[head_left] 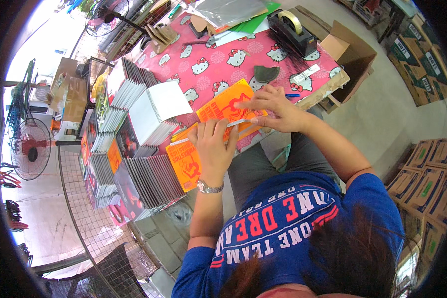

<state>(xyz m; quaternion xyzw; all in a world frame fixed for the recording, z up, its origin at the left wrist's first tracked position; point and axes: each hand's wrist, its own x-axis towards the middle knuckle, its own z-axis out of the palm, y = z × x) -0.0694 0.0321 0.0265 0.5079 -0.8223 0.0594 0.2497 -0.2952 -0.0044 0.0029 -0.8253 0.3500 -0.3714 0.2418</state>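
Beside the hands, fanned stacks of booklets (134, 184) crowd the counter's (218, 64) left side, with a black tape dispenser (294, 31) farther back. Left hand (213, 146) presses flat on the orange booklet (223, 107); right hand (273, 111) pinches a white strip (236, 122) across it. Pink cartoon-cat cloth covers the counter; cardboard boxes (427, 174) stand on the concrete floor.

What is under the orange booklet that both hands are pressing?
Under the orange booklet more orange booklets and the pink patterned tablecloth show. The hands cover its lower edge.
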